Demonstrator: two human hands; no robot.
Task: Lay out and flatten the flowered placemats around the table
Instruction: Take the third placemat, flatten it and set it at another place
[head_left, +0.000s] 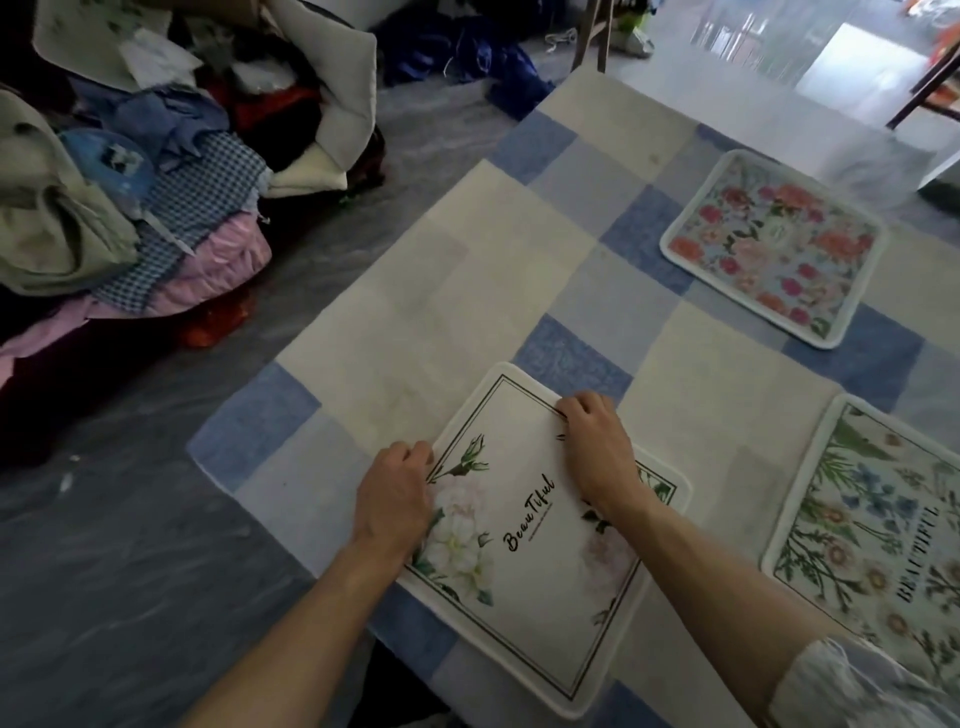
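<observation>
I find my left hand (395, 501) at the left edge of the white placemat (524, 566), fingers curled and pinching the border beside the printed white blooms. My right hand (597, 447) sits on the far right edge of the same mat, fingers likewise curled over the border, palm resting on the cloth. The mat lies skewed on the blue-and-cream checked tablecloth (441, 291), near the table's near-left corner. A wildflower placemat (872, 530) lies flat to the right, apart from it, partly under my right sleeve. A rose placemat (774, 249) lies flat farther across the table. Off the table to the left, a heap of clothes (156, 182) stands on the grey floor (130, 571).
</observation>
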